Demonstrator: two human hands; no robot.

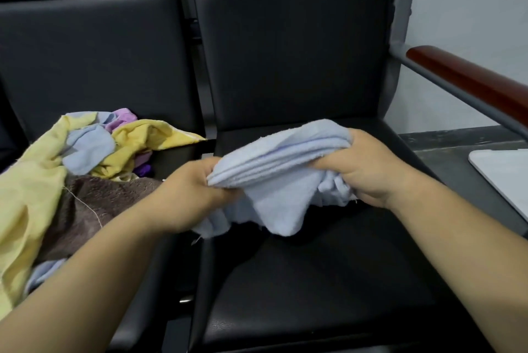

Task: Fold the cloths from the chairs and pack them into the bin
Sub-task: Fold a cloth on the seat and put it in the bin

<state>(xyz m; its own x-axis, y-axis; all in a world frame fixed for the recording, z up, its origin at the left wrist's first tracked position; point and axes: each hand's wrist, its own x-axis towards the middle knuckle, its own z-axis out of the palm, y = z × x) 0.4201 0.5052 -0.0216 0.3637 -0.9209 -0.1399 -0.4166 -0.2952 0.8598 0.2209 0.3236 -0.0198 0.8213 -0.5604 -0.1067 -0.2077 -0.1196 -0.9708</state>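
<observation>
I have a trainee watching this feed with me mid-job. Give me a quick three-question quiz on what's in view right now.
1. True or false: the left hand and the right hand both grip the light blue cloth.
2. Where does the pile of unfolded cloths lie? A) on the left chair B) in a bin C) on the floor
3. Fill in: the towel at the near side of the pile, beside the yellow cloth, is ____ in colour.
Key: 1 true; 2 A; 3 brown.
</observation>
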